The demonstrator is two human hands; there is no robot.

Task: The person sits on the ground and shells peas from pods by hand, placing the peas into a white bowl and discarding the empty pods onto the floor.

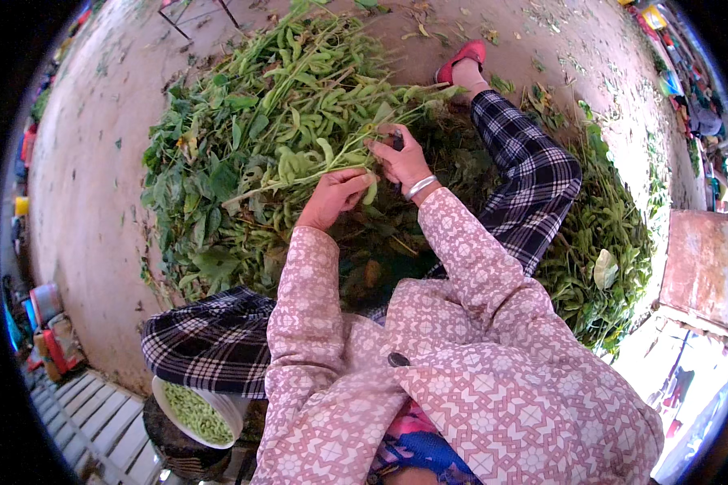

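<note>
My left hand [337,197] grips a green soybean stalk [267,185] with several plump pods on it, its thumb and fingers closed around the stem. One pod [370,191] hangs at the thumb tip. Close by on the right, my right hand [403,159] pinches at the upper part of the same stalk. A silver bangle [420,187] circles that wrist. Something small and dark [397,140] shows at the right fingers; what it is cannot be told. Below both hands lies a large heap of soybean plants [218,163], with leaves and pods.
A white bowl of shelled green beans [197,412] stands tilted by my left knee, on a dark round support [170,436]. More soybean plants [606,242] are piled on the right. Leaf scraps litter the concrete floor [91,182]. A rusty panel [701,267] stands at far right.
</note>
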